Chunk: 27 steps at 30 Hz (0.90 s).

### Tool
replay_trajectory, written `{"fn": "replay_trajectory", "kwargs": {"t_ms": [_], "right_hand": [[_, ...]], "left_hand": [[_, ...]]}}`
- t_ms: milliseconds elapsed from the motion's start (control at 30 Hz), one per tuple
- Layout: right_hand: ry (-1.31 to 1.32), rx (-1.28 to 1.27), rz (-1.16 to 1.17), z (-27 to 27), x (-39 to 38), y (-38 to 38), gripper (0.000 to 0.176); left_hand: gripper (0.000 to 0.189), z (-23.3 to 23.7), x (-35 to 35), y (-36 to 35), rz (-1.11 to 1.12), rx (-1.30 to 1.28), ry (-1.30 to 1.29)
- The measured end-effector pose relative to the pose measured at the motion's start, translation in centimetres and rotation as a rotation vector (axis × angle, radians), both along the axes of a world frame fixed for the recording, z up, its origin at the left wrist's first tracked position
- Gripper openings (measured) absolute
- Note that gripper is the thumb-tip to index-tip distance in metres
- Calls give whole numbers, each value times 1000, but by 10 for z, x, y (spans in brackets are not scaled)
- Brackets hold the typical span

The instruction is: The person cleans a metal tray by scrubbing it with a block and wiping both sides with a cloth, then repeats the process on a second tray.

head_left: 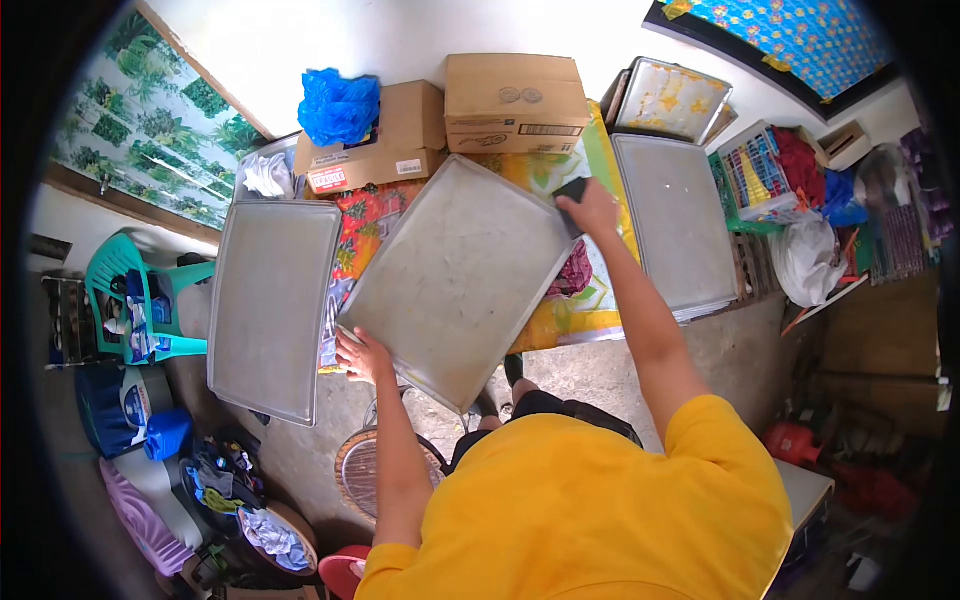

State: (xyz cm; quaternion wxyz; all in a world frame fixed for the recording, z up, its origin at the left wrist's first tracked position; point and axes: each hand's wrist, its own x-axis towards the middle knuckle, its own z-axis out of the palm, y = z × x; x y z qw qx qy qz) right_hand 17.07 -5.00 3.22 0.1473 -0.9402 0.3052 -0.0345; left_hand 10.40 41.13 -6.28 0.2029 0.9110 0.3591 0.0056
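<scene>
A large grey metal baking tray lies turned at an angle in front of me, its near corner jutting past the table's edge. My left hand grips its left corner, fingers at the rim. At the opposite corner, my right hand is closed around a dark, block-like pad, which overlaps the tray's rim in this view. A crumpled maroon cloth sits on the table beside the tray, just below my right hand.
Another tray is at the left, and stacked trays stand at the right. Cardboard boxes and a blue plastic bag line the back of the table. A green chair and a round stool are nearby.
</scene>
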Motion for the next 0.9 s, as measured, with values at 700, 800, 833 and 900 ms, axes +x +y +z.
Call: {"fn": "replay_trajectory", "kwargs": {"t_ms": [700,800,833,900], "right_hand": [[119,-26,503,-41,16,206,49],[-18,3,577,-58,3,220,49],[0,-28,450,-55,19,204,49],[-71,-152,166,-59,57,155,50]], "left_hand": [[54,-19,6,6,-74,206,-46],[52,-22,7,10,-79,193,-67],[52,-23,7,9,-73,195,-53],[51,-24,6,9,-66,184,-71]]}}
